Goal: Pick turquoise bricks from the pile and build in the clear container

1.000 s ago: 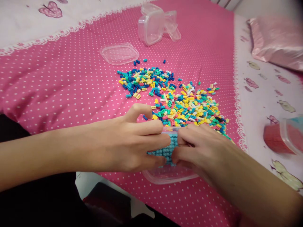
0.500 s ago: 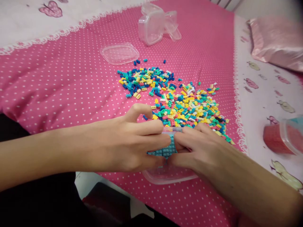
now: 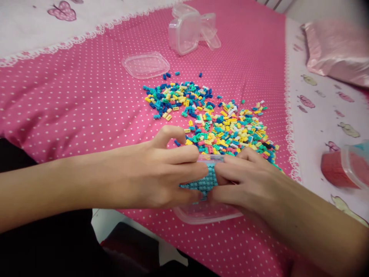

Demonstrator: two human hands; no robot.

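Note:
A teal studded block of joined toy bricks (image 3: 204, 185) sits between my two hands, over a clear plastic container (image 3: 198, 216). My left hand (image 3: 164, 173) grips its left side, fingers bent and the thumb at the near edge. My right hand (image 3: 242, 177) is at its right side with fingertips pinched together; a sliver of something pinkish shows between them, too small to name. Both hands cover much of the block and of the container's rim. Just beyond my fingers spreads a pile of small loose toy bricks (image 3: 230, 130) in yellow, green, blue, white and pink.
Farther off lie a clear lid (image 3: 146, 65) and clear plastic tubs (image 3: 186, 32), one tipped over. At right stand a container with red contents (image 3: 336, 167) and a shiny pink package (image 3: 337, 54). The pink dotted cloth (image 3: 86, 104) drops at its near edge.
My right hand has shifted slightly right, away from my left fingers, and more of the teal block shows. My left hand has stayed nearly still.

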